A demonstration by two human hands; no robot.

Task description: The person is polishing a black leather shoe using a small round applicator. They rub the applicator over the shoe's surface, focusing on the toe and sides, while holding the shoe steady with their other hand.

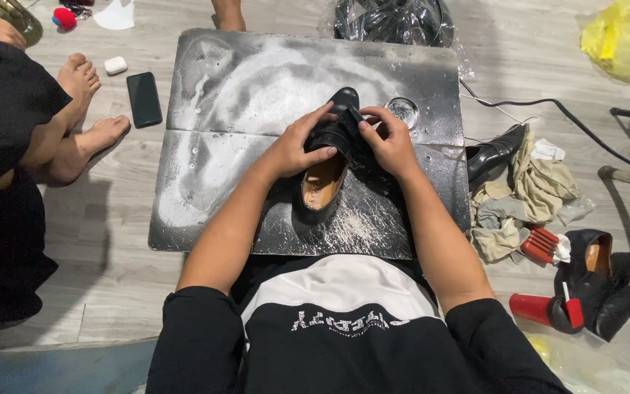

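Note:
A black leather shoe (324,191) with a tan lining lies toe-away on a dark, white-smeared board (242,95). My left hand (297,146) grips the shoe over its vamp. My right hand (388,142) presses a small black brush (359,124) against the shoe's upper, fingers curled round it. A small round tin (402,111) sits open on the board just beyond my right hand.
Another person sits at left with bare feet (85,109) next to a black phone (144,98) and a white case (115,65). At right lie a black shoe (494,152), rags (526,193), red brushes (541,244), a pair of black shoes (610,281), a cable (548,106).

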